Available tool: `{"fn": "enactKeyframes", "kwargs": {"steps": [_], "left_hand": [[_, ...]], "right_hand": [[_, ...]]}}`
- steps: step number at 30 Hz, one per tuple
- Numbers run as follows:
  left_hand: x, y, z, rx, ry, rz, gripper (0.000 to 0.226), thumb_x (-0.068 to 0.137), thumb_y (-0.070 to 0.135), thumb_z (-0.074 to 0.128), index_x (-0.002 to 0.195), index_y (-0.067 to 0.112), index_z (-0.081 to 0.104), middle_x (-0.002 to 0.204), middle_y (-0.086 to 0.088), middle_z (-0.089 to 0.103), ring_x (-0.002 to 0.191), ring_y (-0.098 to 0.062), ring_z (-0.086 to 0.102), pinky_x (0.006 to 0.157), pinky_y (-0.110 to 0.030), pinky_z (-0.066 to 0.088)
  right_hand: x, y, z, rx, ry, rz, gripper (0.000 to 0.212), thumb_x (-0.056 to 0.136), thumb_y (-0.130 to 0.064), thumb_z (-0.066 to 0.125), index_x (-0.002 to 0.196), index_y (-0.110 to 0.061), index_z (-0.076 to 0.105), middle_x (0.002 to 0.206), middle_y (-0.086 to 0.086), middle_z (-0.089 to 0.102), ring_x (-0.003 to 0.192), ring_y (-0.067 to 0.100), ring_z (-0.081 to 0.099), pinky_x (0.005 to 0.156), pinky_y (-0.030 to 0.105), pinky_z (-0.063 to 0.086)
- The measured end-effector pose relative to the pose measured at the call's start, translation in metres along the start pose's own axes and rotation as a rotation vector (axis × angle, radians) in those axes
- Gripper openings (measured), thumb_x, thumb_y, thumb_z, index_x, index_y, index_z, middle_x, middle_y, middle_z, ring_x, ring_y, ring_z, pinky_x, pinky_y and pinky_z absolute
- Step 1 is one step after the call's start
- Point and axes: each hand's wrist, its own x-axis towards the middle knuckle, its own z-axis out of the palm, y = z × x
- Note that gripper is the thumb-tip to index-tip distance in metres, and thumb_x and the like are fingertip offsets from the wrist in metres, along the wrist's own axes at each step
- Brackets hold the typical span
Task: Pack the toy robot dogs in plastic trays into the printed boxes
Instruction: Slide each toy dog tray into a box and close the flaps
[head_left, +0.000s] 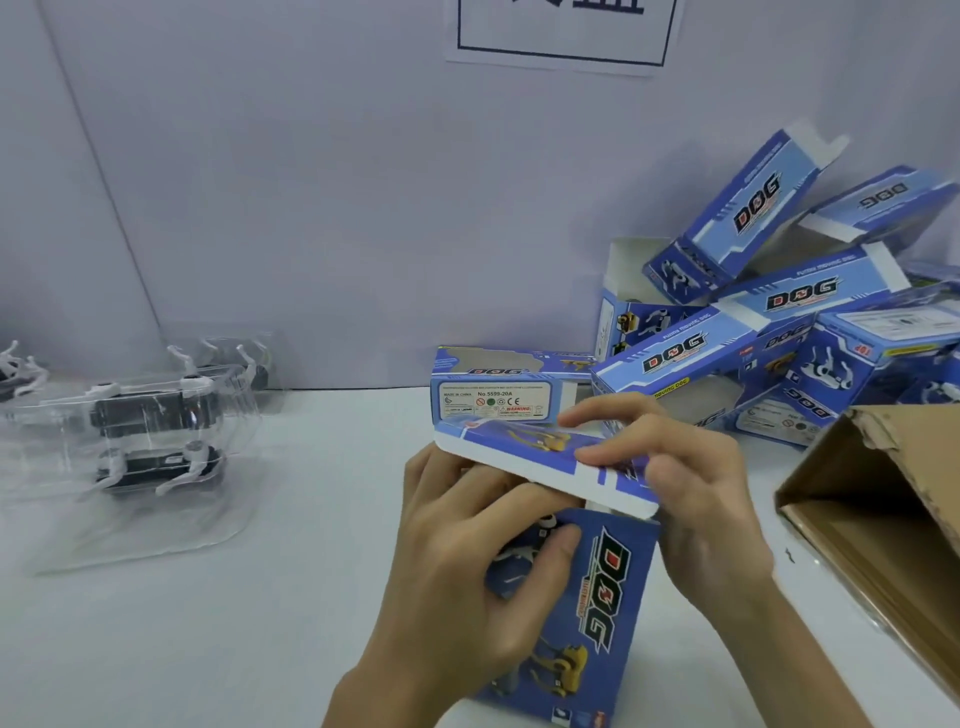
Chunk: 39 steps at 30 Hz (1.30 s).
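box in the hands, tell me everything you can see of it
The printed box is blue cardboard with black and red DOG lettering and a yellow robot dog picture. It rests on the white table, far end open, its white-lined lid flap raised over the opening. The left hand grips its body, thumb on the printed face; the right hand lays near-straight fingers on the flap. Contents hidden.
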Motion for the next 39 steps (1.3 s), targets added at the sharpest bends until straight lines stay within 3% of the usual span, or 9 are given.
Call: {"fn": "enactKeyframes", "kwargs": {"steps": [4, 6, 10, 16, 22, 28, 32, 36, 39], "left_hand": [[-0.001, -0.003, 0.002, -0.019, 0.037, 0.026, 0.016, 0.092, 0.034, 0.062, 0.107, 0.03, 0.061, 0.113, 0.019, 0.064, 0.113, -0.004, 0.052, 0.094, -0.031, 0.041], [-0.003, -0.004, 0.004, -0.047, 0.086, 0.017, 0.016, 0.091, 0.032, 0.064, 0.102, 0.023, 0.057, 0.107, 0.016, 0.062, 0.108, -0.003, 0.05, 0.089, -0.029, 0.045], [-0.013, 0.0, 0.012, 0.021, 0.225, 0.044, 0.019, 0.093, 0.035, 0.062, 0.098, 0.018, 0.055, 0.107, 0.006, 0.057, 0.108, -0.006, 0.047, 0.098, -0.02, 0.037], [-0.016, 0.002, 0.014, 0.255, 0.353, -0.012, 0.025, 0.088, 0.047, 0.063, 0.103, 0.028, 0.057, 0.117, 0.0, 0.044, 0.12, -0.013, 0.038, 0.092, -0.043, 0.043], [-0.017, -0.002, 0.014, 0.296, 0.344, 0.018, 0.028, 0.083, 0.048, 0.067, 0.101, 0.03, 0.056, 0.109, 0.009, 0.053, 0.112, -0.01, 0.047, 0.098, -0.044, 0.036], [-0.009, -0.013, -0.003, 0.272, 0.473, -0.033, 0.024, 0.094, 0.044, 0.061, 0.095, 0.022, 0.053, 0.096, 0.007, 0.057, 0.096, -0.009, 0.046, 0.091, -0.034, 0.032], [-0.005, -0.023, -0.013, 0.123, 0.486, -0.171, 0.02, 0.089, 0.033, 0.066, 0.097, 0.017, 0.057, 0.099, 0.002, 0.05, 0.092, -0.009, 0.052, 0.076, -0.042, 0.046], [-0.006, -0.014, -0.001, -0.131, 0.393, -0.429, 0.053, 0.079, 0.05, 0.072, 0.12, 0.034, 0.042, 0.109, 0.015, 0.057, 0.086, -0.016, 0.066, 0.073, -0.027, 0.052], [-0.009, -0.006, 0.011, -0.137, 0.267, -0.417, 0.071, 0.076, 0.054, 0.075, 0.135, 0.039, 0.038, 0.125, 0.019, 0.054, 0.106, -0.009, 0.063, 0.076, -0.01, 0.049]], "right_hand": [[-0.001, -0.002, 0.013, -0.164, 0.033, -0.158, 0.013, 0.079, -0.024, 0.07, 0.09, -0.019, 0.066, 0.108, 0.005, 0.072, 0.106, 0.03, 0.068, 0.082, 0.03, 0.055], [-0.001, -0.001, 0.013, -0.183, 0.031, -0.161, 0.018, 0.082, -0.018, 0.063, 0.099, -0.017, 0.068, 0.109, 0.005, 0.073, 0.106, 0.027, 0.069, 0.083, 0.026, 0.054], [0.0, 0.003, 0.011, -0.186, 0.039, -0.133, 0.029, 0.08, -0.021, 0.06, 0.102, -0.015, 0.078, 0.111, 0.004, 0.074, 0.111, 0.029, 0.066, 0.09, 0.037, 0.054], [0.001, 0.008, 0.01, -0.19, 0.062, -0.112, 0.026, 0.078, -0.026, 0.06, 0.095, -0.023, 0.079, 0.107, 0.0, 0.075, 0.109, 0.029, 0.066, 0.09, 0.046, 0.052], [0.001, 0.007, 0.01, -0.282, 0.085, -0.162, 0.025, 0.078, -0.023, 0.058, 0.087, -0.018, 0.081, 0.103, -0.003, 0.076, 0.105, 0.028, 0.067, 0.088, 0.052, 0.051], [0.002, 0.006, 0.009, -0.384, 0.121, -0.225, 0.025, 0.081, -0.02, 0.054, 0.09, -0.018, 0.077, 0.1, -0.007, 0.076, 0.102, 0.023, 0.068, 0.085, 0.04, 0.052], [0.0, 0.006, 0.004, -0.321, 0.203, -0.19, 0.024, 0.08, -0.02, 0.053, 0.087, -0.017, 0.075, 0.099, -0.006, 0.075, 0.101, 0.023, 0.069, 0.084, 0.043, 0.054], [0.002, 0.009, 0.009, -0.399, 0.174, -0.197, 0.022, 0.085, -0.024, 0.054, 0.094, -0.024, 0.075, 0.104, -0.012, 0.074, 0.106, 0.023, 0.067, 0.087, 0.051, 0.052], [0.0, 0.01, 0.01, -0.484, 0.079, -0.247, 0.027, 0.088, -0.024, 0.051, 0.104, -0.025, 0.073, 0.113, -0.014, 0.072, 0.112, 0.023, 0.065, 0.09, 0.055, 0.05]]}}
